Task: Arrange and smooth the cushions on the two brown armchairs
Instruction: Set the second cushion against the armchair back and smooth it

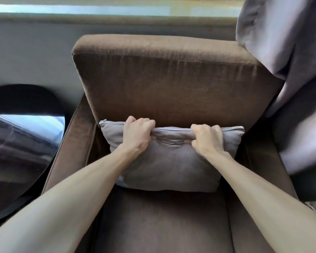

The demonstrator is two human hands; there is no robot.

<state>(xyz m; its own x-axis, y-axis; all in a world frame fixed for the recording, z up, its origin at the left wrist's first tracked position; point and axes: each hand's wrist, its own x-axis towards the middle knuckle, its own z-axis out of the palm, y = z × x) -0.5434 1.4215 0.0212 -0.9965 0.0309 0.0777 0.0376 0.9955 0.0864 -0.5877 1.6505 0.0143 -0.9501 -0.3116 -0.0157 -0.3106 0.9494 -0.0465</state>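
While we lean over the chair, this is what we see:

Armchair: we look down on one brown armchair (164, 84), its thick back cushion upright and its seat running toward the bottom edge of the view.

Cushion: a grey cushion (171, 161) stands on the seat at its rear edge, leaning on the lower part of the back cushion. Its zipped edge is uppermost and runs nearly level from the seat's left side to its right. The bottom edge rests on the seat, and the lower left corner shows a paler patch.

Left hand: our left hand (138, 133) is clamped on the top edge of the cushion, left of its middle, fingers curled over the zipped seam and the thumb on the front face.

Right hand: our right hand (207, 138) is clamped on the same top edge, right of its middle, the knuckles toward us and the fingers folded over the seam.

Fabric between the hands: we see small creases bunched on the front face just below the seam.

Forearms: both are bare and reach in from the bottom corners of the view.

Left of the armchair: a dark round table (22, 143) with a glossy top stands just beside the left armrest.

Right of the armchair: a grey curtain (290, 70) hangs down, covering the back cushion's upper right corner and most of the right armrest.
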